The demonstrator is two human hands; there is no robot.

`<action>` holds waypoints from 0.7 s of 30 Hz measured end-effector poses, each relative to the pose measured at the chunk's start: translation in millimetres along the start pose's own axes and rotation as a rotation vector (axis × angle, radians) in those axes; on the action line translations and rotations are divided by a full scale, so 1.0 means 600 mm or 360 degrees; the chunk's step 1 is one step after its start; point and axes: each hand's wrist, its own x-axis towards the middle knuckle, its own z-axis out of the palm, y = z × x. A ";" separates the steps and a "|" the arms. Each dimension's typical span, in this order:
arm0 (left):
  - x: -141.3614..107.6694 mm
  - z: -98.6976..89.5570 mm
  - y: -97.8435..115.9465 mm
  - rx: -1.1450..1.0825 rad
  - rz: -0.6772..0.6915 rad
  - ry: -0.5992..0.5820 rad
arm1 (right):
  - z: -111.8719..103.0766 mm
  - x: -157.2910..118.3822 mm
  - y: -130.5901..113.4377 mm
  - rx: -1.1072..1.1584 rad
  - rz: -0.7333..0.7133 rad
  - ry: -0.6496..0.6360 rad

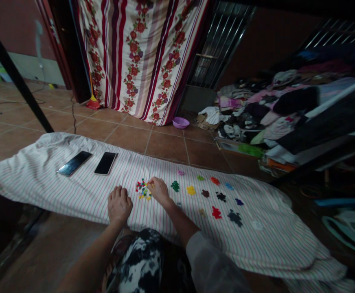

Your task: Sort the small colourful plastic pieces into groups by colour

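My right hand (159, 190) reaches over a mixed pile of small coloured pieces (141, 189), thumb and fingertips pinched together at its right edge. Whatever sits between those fingertips is too small to make out. My left hand (119, 203) lies palm down on the striped cloth (86, 195), holding nothing, just left of the pile. Right of my right hand are single-colour groups of the same pieces, among them green (174, 186), yellow (191, 190), brown (205, 193), black (221, 197), red (216, 212) and dark grey (235, 217).
Two phones (105, 163) lie on the cloth's left part. Beyond, on the tiled floor, are a purple basin (180, 122), a red broom (93, 102) and a hanging floral curtain (134, 61). Clothes (266, 106) are heaped at the right. A dark pole (18, 75) slants at the left.
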 end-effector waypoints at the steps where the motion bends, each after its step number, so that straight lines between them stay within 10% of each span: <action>1: 0.000 0.000 0.000 0.0010 0.0003 0.0000 | 0.001 -0.004 0.000 0.0017 -0.0029 0.0002; 21: -0.002 -0.003 -0.002 -0.0020 0.0017 -0.0018 | -0.026 -0.063 0.034 0.0118 0.0131 0.0042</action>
